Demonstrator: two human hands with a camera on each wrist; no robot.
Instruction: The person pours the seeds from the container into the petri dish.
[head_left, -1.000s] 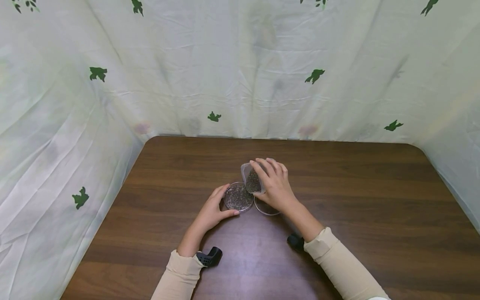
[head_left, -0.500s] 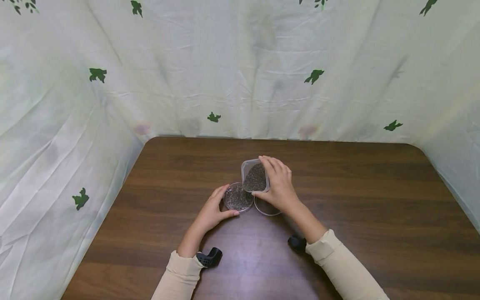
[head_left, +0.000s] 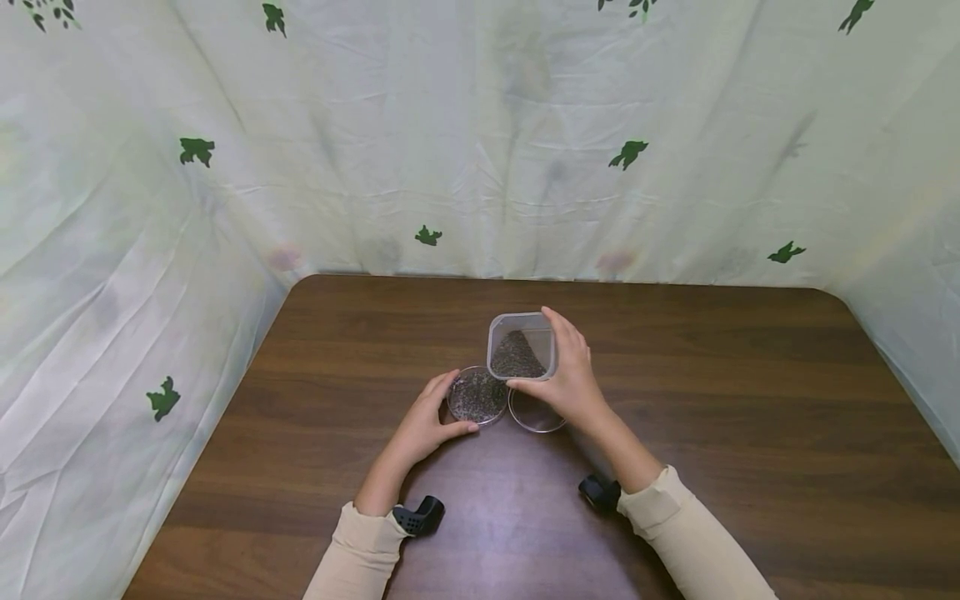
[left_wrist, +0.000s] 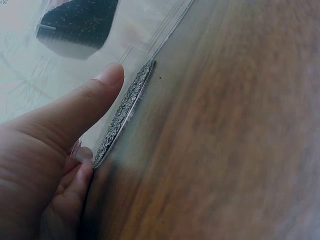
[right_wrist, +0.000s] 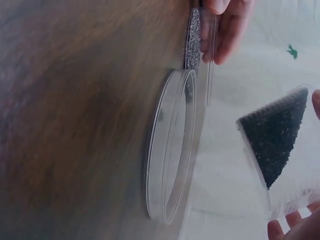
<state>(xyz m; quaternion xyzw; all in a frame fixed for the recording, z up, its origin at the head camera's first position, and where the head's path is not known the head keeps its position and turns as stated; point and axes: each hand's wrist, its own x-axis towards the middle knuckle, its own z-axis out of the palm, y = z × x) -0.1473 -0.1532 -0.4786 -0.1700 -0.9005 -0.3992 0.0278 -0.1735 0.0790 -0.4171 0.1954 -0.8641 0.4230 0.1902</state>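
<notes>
In the head view my left hand (head_left: 426,425) holds a round clear petri dish (head_left: 489,422) on the table, thumb on the near side and fingers on the far side. A layer of dark grey granules (left_wrist: 124,112) fills its bottom. My right hand (head_left: 576,385) grips a clear squarish plastic container (head_left: 525,322) between thumb and fingers, raised behind the dish. This container is tilted, and dark granules (right_wrist: 272,137) lie heaped in one corner. Below it, beside the filled dish, a second clear petri dish (right_wrist: 162,165) rests on the table with no granules showing inside.
The brown wooden table (head_left: 720,400) extends on all sides of the hands. A pale curtain (head_left: 480,133) with green bird shapes hangs behind and along the sides. Black wrist cameras (head_left: 422,515) sit at both sleeve cuffs.
My right hand has drawn the container up and to the right, turning it back from a steeper tilt over the filled dish. The left hand and both dishes have stayed in place.
</notes>
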